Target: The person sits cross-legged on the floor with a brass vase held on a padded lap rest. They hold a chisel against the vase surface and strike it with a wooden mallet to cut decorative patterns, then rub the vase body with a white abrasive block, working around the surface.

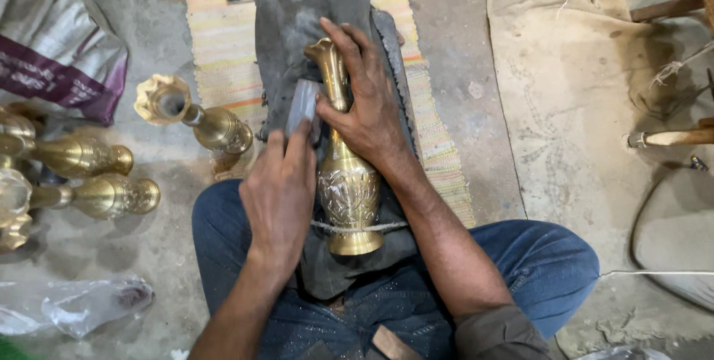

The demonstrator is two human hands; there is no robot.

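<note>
hands [327, 152] on brass vase [343, 181], grey pad [303, 107]

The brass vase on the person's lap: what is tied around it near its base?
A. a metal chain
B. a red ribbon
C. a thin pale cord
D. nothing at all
C: a thin pale cord crosses the lower body of the brass vase, just above its foot, while the right hand grips its neck.
</note>
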